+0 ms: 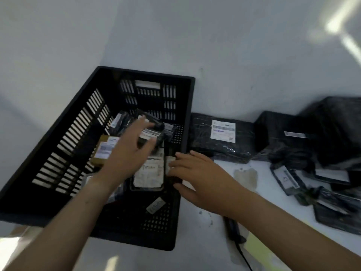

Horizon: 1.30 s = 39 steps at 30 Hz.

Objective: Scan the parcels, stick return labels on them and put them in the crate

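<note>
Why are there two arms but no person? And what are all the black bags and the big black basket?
There is no machine here. The camera sits on a person's head and looks down, so you see only their arms.

The left hand, a bit blurry, reaches into the black crate with its fingers spread above the parcels inside. One labelled parcel there has handwriting on its white sticker, and a brown box lies beside it.

The right hand is open at the crate's right rim. Neither hand seems to hold anything.

On the white table, more black parcels wait on the right. A dark tool with a cable, perhaps the scanner, lies by the right arm.
</note>
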{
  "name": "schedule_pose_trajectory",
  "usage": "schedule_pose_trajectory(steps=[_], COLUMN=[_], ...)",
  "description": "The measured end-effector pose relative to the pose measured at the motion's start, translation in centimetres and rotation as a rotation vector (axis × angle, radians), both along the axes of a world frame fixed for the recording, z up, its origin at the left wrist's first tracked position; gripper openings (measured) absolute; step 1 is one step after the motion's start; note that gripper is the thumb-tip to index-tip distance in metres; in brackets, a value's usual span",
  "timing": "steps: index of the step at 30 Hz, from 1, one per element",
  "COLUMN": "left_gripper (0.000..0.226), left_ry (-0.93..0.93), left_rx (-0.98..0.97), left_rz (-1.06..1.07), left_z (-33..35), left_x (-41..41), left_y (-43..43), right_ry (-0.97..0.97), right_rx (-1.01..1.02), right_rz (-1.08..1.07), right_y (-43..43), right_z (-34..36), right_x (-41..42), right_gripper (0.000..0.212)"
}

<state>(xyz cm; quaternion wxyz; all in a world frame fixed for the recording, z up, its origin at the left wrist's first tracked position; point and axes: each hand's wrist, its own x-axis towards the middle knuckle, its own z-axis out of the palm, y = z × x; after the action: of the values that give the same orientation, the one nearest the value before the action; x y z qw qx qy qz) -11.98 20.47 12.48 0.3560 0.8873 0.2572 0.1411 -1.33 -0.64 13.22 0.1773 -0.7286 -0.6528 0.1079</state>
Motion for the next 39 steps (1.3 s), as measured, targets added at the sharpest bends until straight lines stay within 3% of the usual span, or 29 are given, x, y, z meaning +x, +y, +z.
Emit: schedule_pose_trajectory(steps=[3, 5, 11, 17, 19, 22, 25, 29, 32, 34, 37, 39], left_gripper=[0.048, 0.051, 0.055, 0.063, 0.065, 0.065, 0.052, 0.051, 0.051, 0.05, 0.047, 0.047], left_ry=[0.004, 0.005, 0.036, 0.269, 0.282, 0.221, 0.222, 0.293, 0.342, 0.376, 0.393, 0.394], left_rx=[-0.178, -0.176, 0.11, 0.543, 0.542, 0.384, 0.285, 0.14, 0.082, 0.015, -0.088, -0.152], left_rz=[-0.135, -0.147, -0.07, -0.149, -0.127, -0.175, -0.262, -0.337, -0.328, -0.293, -0.22, -0.173], left_z=[-1.0, -1.7, -2.8, -2.7, -2.6, -3.1, -4.7, -7.4, -8.6, -8.9, -9.3, -9.3], left_x=[3.3, 5.0, 6.0, 6.9, 8.2, 10.8, 13.1, 14.6, 13.9, 12.9, 11.4, 10.6], left_y=[-5.9, -8.3, -9.7, -10.7, -12.5, -17.5, -23.2, -29.7, -33.3, -34.7, -35.4, -35.4], right_ry=[0.145, 0.243, 0.573, 0.772, 0.82, 0.878, 0.737, 0.451, 0.184, 0.09, 0.137, 0.318], right_rx=[0.002, -0.089, -0.35, -0.31, -0.277, -0.247, -0.217, -0.096, -0.208, -0.255, -0.183, -0.061], right_rz=[-0.162, -0.293, -0.521, -0.631, -0.674, -0.778, -0.896, -1.038, -1.057, -1.049, -1.05, -1.04], right_y=[-5.9, -9.6, -19.3, -26.1, -28.1, -30.9, -32.8, -32.9, -31.4, -30.4, -30.0, -30.5], right_z=[-1.4, -2.2, -6.5, -8.5, -8.9, -10.2, -12.9, -16.8, -18.3, -18.7, -19.3, -19.0], right_x=[1.2, 2.0, 5.2, 8.1, 9.6, 12.2, 15.8, 20.1, 22.0, 22.9, 23.2, 22.6], right_gripper=[0.041, 0.043, 0.047, 0.046, 0.045, 0.046, 0.056, 0.051, 0.054, 0.045, 0.022, 0.013])
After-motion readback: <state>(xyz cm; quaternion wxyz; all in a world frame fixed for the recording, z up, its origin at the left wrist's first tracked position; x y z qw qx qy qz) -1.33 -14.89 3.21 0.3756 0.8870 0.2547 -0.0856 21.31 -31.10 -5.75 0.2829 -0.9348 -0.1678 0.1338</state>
